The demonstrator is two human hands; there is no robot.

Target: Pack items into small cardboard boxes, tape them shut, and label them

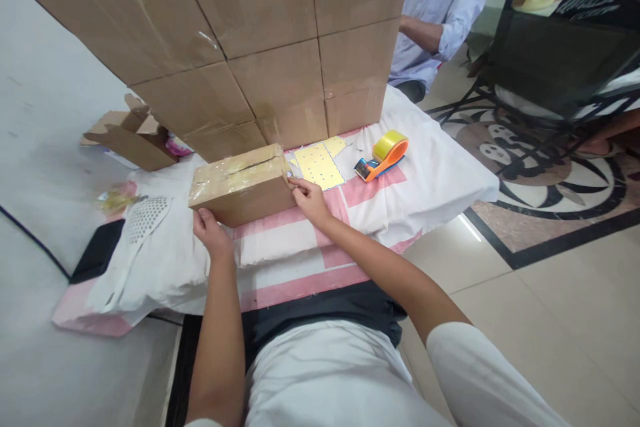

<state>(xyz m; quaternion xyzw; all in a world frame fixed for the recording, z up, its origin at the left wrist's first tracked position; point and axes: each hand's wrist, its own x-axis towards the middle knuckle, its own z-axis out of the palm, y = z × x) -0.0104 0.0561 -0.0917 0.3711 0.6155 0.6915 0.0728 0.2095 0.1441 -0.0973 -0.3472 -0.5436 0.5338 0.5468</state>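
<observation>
A taped cardboard box (250, 197) lies on the cloth-covered table in front of me, a strip of shiny tape along its top seam. My left hand (211, 232) grips its near left corner, thumb on the front face. At the right end, the fingers of my right hand (311, 200) are pinched on the box's edge. Just beyond that hand lies a yellow dotted sheet (320, 165). An orange tape dispenser (384, 159) with a roll of yellowish tape rests farther right.
Stacked cardboard boxes (270, 47) form a wall behind. An opened carton (133, 137) and a black phone (99, 250) are on the left. Across the table's far right sits a person (435, 20). A dark chair (545, 60) stands on the tiled floor.
</observation>
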